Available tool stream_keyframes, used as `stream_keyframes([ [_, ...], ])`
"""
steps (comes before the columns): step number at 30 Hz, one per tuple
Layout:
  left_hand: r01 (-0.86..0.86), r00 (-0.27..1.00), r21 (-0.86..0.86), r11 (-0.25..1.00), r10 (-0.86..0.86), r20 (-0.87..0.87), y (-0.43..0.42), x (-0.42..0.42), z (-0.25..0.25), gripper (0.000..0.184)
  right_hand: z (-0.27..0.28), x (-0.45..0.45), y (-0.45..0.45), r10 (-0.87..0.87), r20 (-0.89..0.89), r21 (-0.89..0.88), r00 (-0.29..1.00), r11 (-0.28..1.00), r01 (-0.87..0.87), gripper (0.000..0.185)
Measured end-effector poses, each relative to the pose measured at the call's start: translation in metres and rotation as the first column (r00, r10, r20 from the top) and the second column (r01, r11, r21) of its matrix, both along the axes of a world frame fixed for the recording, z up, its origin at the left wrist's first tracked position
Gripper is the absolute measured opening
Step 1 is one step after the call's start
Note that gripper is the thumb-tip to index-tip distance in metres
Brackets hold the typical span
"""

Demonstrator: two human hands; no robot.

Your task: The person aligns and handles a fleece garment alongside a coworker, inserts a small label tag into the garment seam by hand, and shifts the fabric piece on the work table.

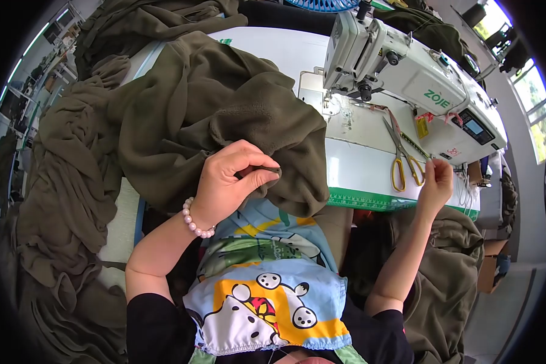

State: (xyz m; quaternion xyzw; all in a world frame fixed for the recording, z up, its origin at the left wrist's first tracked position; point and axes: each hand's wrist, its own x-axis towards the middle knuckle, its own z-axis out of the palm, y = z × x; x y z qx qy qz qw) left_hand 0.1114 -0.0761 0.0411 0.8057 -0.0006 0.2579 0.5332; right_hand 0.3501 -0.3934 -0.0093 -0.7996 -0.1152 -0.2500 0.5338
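Note:
My left hand point(239, 176) is closed in a pinch on an edge of olive-green fleece fabric point(188, 115). The fabric lies bunched over the left part of the sewing table and hangs over its front edge. At the table's right front, my right hand point(438, 182) has its fingertips pressed together at the end of a narrow yellow-green strip with dark marks point(415, 146), which looks like a tape measure. Just left of that hand lie scissors point(398, 167) with gold handles, blades toward the machine.
A white ZOJE sewing machine point(431, 85) stands at the back right, its needle area point(329, 103) beside the fabric. A green ruler strip point(370, 201) runs along the table's front edge. More olive fabric is piled at left point(67, 182) and lower right point(437, 261).

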Motion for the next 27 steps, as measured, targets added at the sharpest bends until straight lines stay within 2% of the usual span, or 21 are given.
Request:
stream_keyframes([
  [1, -0.003, 1.0, 0.003, 1.0, 0.003, -0.006, -0.001, 0.0, -0.001, 0.016, 0.017, -0.03, 0.03, 0.205, -0.047, 0.135, 0.978, 0.971, -0.197, 0.004],
  [2, -0.007, 1.0, -0.001, 1.0, 0.007, -0.009, -0.001, 0.0, -0.001, 0.016, 0.032, -0.061, 0.059, 0.402, -0.063, 0.276, 0.913, 0.886, -0.371, 0.004],
  [4, -0.011, 1.0, -0.006, 1.0, 0.011, -0.011, -0.001, 0.001, 0.0, 0.016, 0.046, -0.107, 0.097, 0.647, -0.122, 0.325, 0.752, 0.743, -0.586, 0.008],
  [6, -0.015, 1.0, -0.008, 1.0, 0.014, -0.013, -0.003, 0.001, 0.001, 0.015, 0.045, -0.131, 0.12, 0.734, -0.124, 0.185, 0.668, 0.678, -0.711, 0.014],
  [10, -0.039, 0.999, -0.024, 0.999, 0.038, -0.016, -0.003, -0.002, 0.0, 0.015, 0.041, -0.153, 0.156, 0.773, -0.068, 0.294, 0.631, 0.62, -0.727, 0.015],
  [14, -0.042, 0.999, -0.029, 0.999, 0.041, -0.029, 0.001, -0.003, -0.001, 0.014, 0.036, -0.152, 0.166, 0.737, 0.038, 0.207, 0.675, 0.655, -0.727, 0.012],
  [17, -0.036, 0.999, -0.033, 0.999, 0.034, -0.041, 0.002, -0.003, -0.003, 0.014, 0.037, -0.154, 0.163, 0.759, -0.071, 0.208, 0.647, 0.645, -0.735, 0.011],
  [22, -0.032, 0.999, -0.032, 0.999, 0.032, -0.02, 0.003, -0.001, -0.005, 0.013, 0.038, -0.153, 0.165, 0.737, -0.079, 0.127, 0.671, 0.675, -0.726, 0.009],
  [25, -0.028, 0.999, -0.046, 0.999, 0.028, -0.02, 0.004, -0.001, -0.006, 0.013, 0.035, -0.15, 0.168, 0.742, 0.065, 0.066, 0.667, 0.663, -0.745, 0.009],
  [27, -0.016, 1.0, -0.042, 0.999, 0.016, -0.012, 0.005, -0.002, -0.005, 0.012, 0.034, -0.148, 0.166, 0.753, 0.053, 0.027, 0.656, 0.656, -0.755, 0.009],
])
